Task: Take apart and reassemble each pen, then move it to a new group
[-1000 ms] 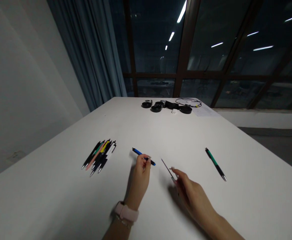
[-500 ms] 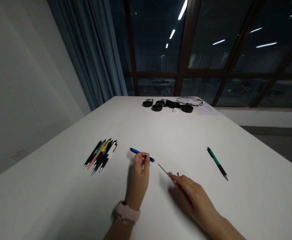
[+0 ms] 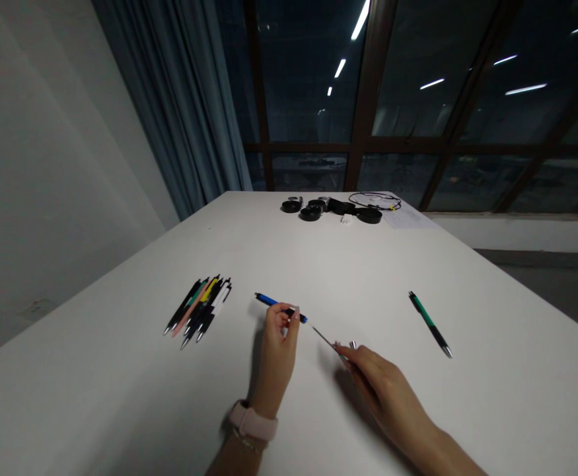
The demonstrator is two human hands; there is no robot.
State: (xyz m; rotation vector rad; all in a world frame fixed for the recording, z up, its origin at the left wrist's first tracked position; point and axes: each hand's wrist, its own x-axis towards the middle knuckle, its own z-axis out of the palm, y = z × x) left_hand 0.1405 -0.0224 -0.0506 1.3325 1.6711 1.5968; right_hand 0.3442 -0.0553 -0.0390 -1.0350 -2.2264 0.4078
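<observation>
Refill [image 3: 326, 338] tip now meets the blue pen barrel [image 3: 273, 303]; left hand [image 3: 279, 344] and right hand [image 3: 375, 380] still pinching each.

Two bare forearms in view, no sleeves. Left hand [image 3: 275, 354]: pale pink wristwatch [image 3: 253, 421] with a smooth, wide band, plus a thin beaded bracelet [image 3: 243, 441] just below it on the wrist. Nails long, light polish. Right hand [image 3: 380, 383]: nothing on the wrist, no rings visible on either hand.
</observation>
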